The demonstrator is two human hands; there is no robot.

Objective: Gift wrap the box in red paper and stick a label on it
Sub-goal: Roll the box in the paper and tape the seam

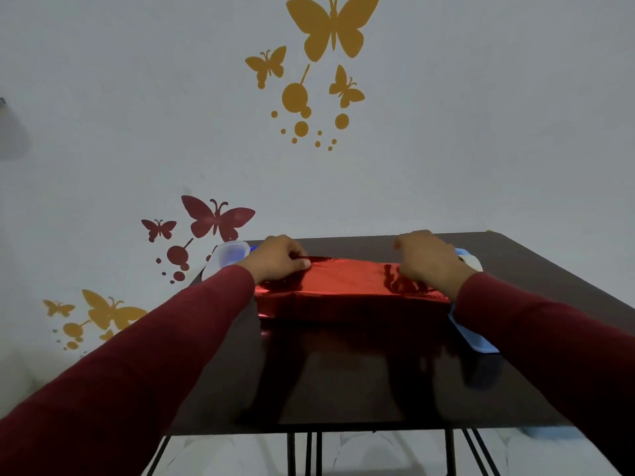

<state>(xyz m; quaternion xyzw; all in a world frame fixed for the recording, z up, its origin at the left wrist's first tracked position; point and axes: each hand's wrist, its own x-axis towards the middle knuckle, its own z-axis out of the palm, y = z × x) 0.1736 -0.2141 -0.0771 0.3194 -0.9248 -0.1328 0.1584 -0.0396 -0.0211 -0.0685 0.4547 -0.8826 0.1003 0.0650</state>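
Note:
A box covered in shiny red paper lies across the far half of a dark glossy table. My left hand sits on the box's left end, fingers curled, thumb and fingers pinching the paper's far edge. Over the right end, my right hand is curled and grips the paper's far edge there. Both arms wear dark red sleeves. The box itself is hidden under the paper. No label shows.
A clear plastic container stands at the table's far left corner, behind my left hand. A light blue flat item lies under my right forearm, with another pale item past my right hand. A wall with butterfly stickers rises right behind the table.

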